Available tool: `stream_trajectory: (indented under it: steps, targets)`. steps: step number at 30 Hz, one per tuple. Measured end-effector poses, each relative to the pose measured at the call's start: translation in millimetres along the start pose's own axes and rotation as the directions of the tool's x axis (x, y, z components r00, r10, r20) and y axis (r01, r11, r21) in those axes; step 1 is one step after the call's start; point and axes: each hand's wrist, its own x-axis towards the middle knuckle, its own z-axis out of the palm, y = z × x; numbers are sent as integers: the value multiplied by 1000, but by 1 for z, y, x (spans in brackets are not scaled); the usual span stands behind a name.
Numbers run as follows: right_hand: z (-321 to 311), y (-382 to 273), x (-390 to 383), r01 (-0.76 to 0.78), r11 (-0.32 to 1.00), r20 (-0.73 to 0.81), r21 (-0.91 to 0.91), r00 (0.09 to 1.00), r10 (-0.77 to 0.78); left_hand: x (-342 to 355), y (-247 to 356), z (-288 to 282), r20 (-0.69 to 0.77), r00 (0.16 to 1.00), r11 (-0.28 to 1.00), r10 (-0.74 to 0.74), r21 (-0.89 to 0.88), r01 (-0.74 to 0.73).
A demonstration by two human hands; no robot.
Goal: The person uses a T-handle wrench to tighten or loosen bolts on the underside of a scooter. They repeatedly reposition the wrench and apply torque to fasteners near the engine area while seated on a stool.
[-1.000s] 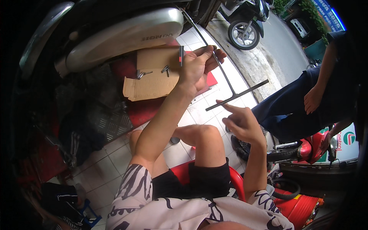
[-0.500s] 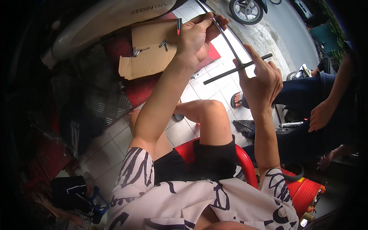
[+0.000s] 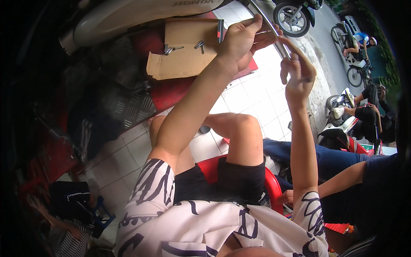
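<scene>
A long T-handle wrench (image 3: 266, 22) slants from the top edge down to my right hand; its far end is out of view. My left hand (image 3: 237, 45) is closed loosely around the middle of its shaft, thumb stretched along one side and fingers behind. At the near end, my right hand (image 3: 300, 75) grips the wrench with thumb and bent fingers, the index finger reaching up along the shaft. The crossbar does not show now. Beyond my left forearm, small metal parts (image 3: 170, 50) and a few more pieces (image 3: 200, 45) lie on a flattened cardboard sheet (image 3: 184, 66).
A white motorbike body (image 3: 141, 19) fills the upper left. A black and red strip (image 3: 220, 31) lies by the cardboard. I sit on a red chair (image 3: 274, 188) on white tiles. Another person's arm (image 3: 342, 180) is close on my right; parked motorbikes (image 3: 292, 19) stand beyond.
Both my hands and the wrench have shifted right and upward in view. My right fingers have changed their hold, and the crossbar no longer shows. The person beside me has come closer.
</scene>
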Motion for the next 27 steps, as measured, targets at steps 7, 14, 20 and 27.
stream_trajectory:
  steps: [7,14,20,27]
  targets:
    - [3,-9,1,-377,-35,358,926,842,404,25,-3,-104,-74,968,149,238,988,39]
    - [2,9,-2,-388,240,216,890,821,528,13,-11,-64,405,889,942,-216,325,81]
    - [7,-2,-4,-360,165,243,918,841,483,4,-31,-27,420,908,997,-9,74,-25]
    - [-16,17,-24,-291,716,-280,635,777,564,11,-37,-17,230,973,996,-6,-84,26]
